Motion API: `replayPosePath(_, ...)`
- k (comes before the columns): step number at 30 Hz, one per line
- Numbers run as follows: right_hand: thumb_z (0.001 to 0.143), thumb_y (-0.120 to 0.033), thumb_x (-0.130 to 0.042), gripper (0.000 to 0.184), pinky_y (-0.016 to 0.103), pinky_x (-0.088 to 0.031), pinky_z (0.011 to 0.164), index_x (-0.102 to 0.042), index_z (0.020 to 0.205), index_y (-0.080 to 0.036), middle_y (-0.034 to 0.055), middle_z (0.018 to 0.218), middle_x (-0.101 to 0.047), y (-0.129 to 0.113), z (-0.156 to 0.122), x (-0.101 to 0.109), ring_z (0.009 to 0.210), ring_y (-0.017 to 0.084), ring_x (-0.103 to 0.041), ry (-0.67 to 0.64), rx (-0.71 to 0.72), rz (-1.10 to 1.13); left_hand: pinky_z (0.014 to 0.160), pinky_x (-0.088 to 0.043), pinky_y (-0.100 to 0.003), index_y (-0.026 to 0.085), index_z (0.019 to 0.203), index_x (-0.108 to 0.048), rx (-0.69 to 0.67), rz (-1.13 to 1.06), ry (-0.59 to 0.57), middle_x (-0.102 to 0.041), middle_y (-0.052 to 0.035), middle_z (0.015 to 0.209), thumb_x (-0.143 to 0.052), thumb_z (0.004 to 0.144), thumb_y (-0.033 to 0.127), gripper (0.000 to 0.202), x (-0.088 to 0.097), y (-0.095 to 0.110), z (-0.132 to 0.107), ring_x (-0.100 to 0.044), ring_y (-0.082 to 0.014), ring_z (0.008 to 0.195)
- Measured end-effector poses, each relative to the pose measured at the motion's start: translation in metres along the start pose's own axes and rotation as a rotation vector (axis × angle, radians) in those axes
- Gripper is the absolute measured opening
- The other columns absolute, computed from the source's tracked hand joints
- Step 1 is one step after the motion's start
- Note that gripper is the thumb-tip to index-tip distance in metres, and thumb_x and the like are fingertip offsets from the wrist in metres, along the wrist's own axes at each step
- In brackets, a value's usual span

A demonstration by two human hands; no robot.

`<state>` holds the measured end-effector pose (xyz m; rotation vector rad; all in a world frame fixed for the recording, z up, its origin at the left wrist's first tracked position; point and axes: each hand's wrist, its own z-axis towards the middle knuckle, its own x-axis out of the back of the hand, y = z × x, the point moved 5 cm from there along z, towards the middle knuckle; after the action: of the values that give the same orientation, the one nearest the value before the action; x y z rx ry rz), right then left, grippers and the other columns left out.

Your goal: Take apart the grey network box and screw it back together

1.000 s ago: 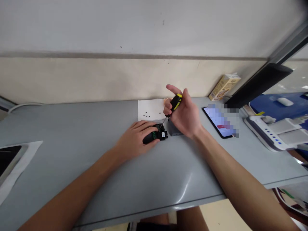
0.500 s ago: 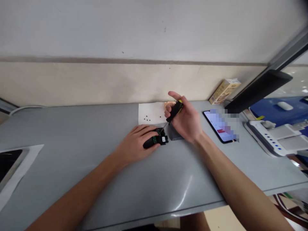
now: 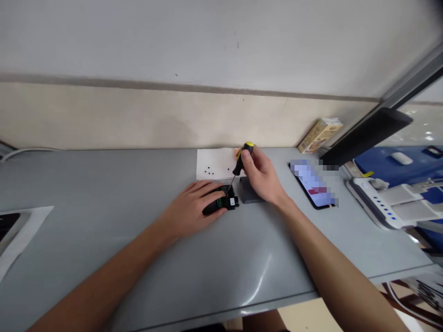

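My left hand (image 3: 189,208) is closed over a small black device with an exposed green circuit board (image 3: 227,203), pressing it against the grey table. A white label shows at the device's right end. In my right hand (image 3: 265,177) is a screwdriver (image 3: 241,160) with a black and yellow handle, held steeply upright. Its shaft reaches down to the circuit board; the tip's exact contact is too small to make out. Several tiny dark screws (image 3: 209,172) lie on a white sheet of paper (image 3: 218,157) behind the device. A dark grey box (image 3: 249,193) sits partly under my right hand.
Right of my hands lies a phone (image 3: 313,186) with its screen lit. Beyond it are a power strip (image 3: 377,205) with plugs, a carton (image 3: 320,136) and a black panel (image 3: 370,136). The wall (image 3: 138,120) bounds the table's back. A white sheet (image 3: 32,226) lies far left.
My right hand has turned, bringing the screwdriver more upright, and its raised finger has come down around the handle. My left hand stays on the device. The view has shifted slightly.
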<state>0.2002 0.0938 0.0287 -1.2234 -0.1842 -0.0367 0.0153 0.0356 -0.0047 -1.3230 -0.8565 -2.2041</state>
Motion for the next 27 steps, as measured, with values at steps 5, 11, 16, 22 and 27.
replayPosePath(5, 0.098, -0.065, -0.051, 0.042, 0.029, -0.036, 0.059, -0.058, 0.096, -0.024, -0.0019, 0.072, -0.055, 0.007, 0.006, 0.021, 0.063, 0.013, -0.048, 0.228, -0.002, 0.032, 0.111, -0.049, -0.048, 0.027, 0.126, -0.069, 0.001, 0.009, -0.013, -0.066, -0.007, 0.14, -0.061, 0.1, 0.037, 0.029, 0.0, 0.0, -0.001, -0.06, -0.0271, 0.129)
replayPosePath(11, 0.1, -0.06, -0.051, 0.038, 0.032, -0.041, 0.07, -0.059, 0.097, -0.024, 0.002, 0.082, -0.067, 0.013, 0.008, 0.033, 0.076, 0.017, -0.06, 0.321, -0.007, -0.204, 0.11, -0.05, -0.048, 0.026, 0.121, -0.069, 0.018, -0.036, 0.022, -0.067, -0.0076, 0.138, -0.061, 0.099, 0.035, 0.025, 0.005, -0.001, -0.001, -0.062, -0.0271, 0.127)
replayPosePath(16, 0.1, -0.062, -0.049, 0.04, 0.031, -0.042, 0.07, -0.059, 0.099, -0.023, 0.0031, 0.084, -0.069, 0.02, 0.008, 0.029, 0.077, 0.018, -0.062, 0.282, -0.02, -0.201, 0.109, -0.05, -0.045, 0.024, 0.109, -0.068, 0.131, -0.145, 0.206, -0.07, -0.0069, 0.128, -0.05, 0.103, 0.026, 0.019, 0.018, -0.013, -0.002, -0.063, -0.0237, 0.123)
replayPosePath(22, 0.1, -0.063, -0.048, 0.043, 0.028, -0.037, 0.058, -0.058, 0.097, -0.021, 0.0014, 0.079, -0.066, 0.015, 0.007, 0.025, 0.062, 0.013, -0.05, 0.301, -0.028, -0.022, 0.098, -0.054, -0.042, 0.024, 0.105, -0.069, 0.208, -0.163, 0.396, -0.072, -0.0053, 0.109, -0.056, 0.1, 0.025, 0.014, 0.021, -0.021, -0.004, -0.065, -0.0223, 0.107)
replayPosePath(27, 0.099, -0.066, -0.049, 0.046, 0.027, -0.031, 0.05, -0.061, 0.1, -0.021, -0.001, 0.074, -0.061, 0.014, 0.005, 0.011, 0.052, 0.009, -0.039, 0.21, -0.073, 0.164, 0.099, -0.054, -0.046, 0.025, 0.112, -0.071, 0.272, -0.155, 0.392, -0.072, -0.0061, 0.111, -0.061, 0.099, 0.031, 0.018, 0.016, -0.029, -0.004, -0.065, -0.0242, 0.109)
